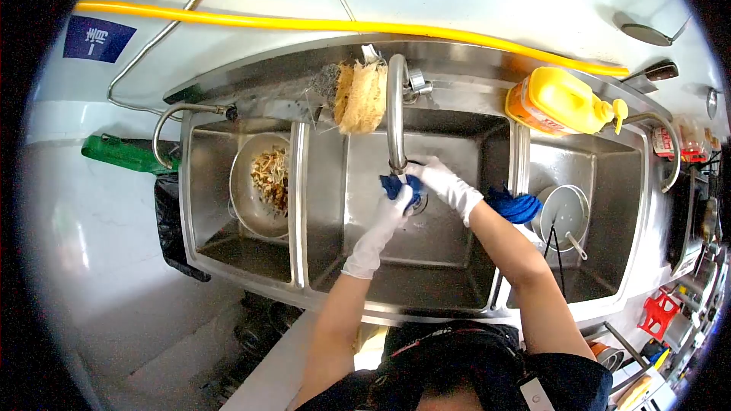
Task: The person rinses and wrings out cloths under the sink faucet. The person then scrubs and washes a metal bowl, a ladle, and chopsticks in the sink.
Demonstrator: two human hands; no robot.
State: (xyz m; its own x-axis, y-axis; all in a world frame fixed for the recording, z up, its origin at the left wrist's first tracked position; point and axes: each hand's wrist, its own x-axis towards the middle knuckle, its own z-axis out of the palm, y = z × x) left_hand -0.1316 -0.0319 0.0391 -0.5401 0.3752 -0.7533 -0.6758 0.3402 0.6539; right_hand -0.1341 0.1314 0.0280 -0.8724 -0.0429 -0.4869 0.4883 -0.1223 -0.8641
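Observation:
Both my hands wear white gloves and meet under the faucet (pixel 396 106) over the middle sink basin (pixel 373 221). My left hand (pixel 394 207) is closed on a dark blue cloth (pixel 399 185), gripping its lower left part. On the other side, my right hand (pixel 442 179) holds the same cloth, its fingers partly hidden behind the faucet's end. The cloth is bunched up between the two hands, just above the drain. A second blue cloth (pixel 514 205) hangs over the divider close to my right forearm.
In the left basin sits a metal bowl (pixel 242 190) with food scraps. The right basin holds a round pan (pixel 561 217). Loofah sponges (pixel 362 97) and a yellow jug (pixel 560 99) with a pump stand on the back ledge. A yellow hose (pixel 327 24) runs along the wall.

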